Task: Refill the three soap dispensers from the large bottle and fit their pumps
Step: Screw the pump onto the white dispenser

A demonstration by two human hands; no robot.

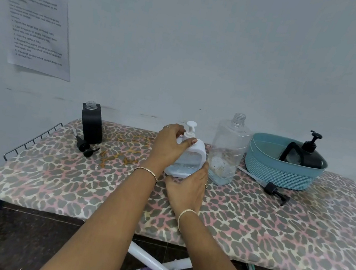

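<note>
Both hands' fingers (pixel 174 132) grip the white dispenser (pixel 188 159), seating its pump (pixel 190 128). Right of them, one pumped dispenser (pixel 309 155) sits basketed; left, the black bottle (pixel 91 123) remains open.

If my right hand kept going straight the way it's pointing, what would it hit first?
Your right hand points forward and already touches the white dispenser at its base; that comes first. Depth is unclear beyond.

white dispenser (pixel 188 159) upright, pump on. just right of it, the clear large bottle (pixel 228 152), uncapped, nearly empty. well left, black dispenser (pixel 92 122) open, pump (pixel 85 145) lying beside.
</note>
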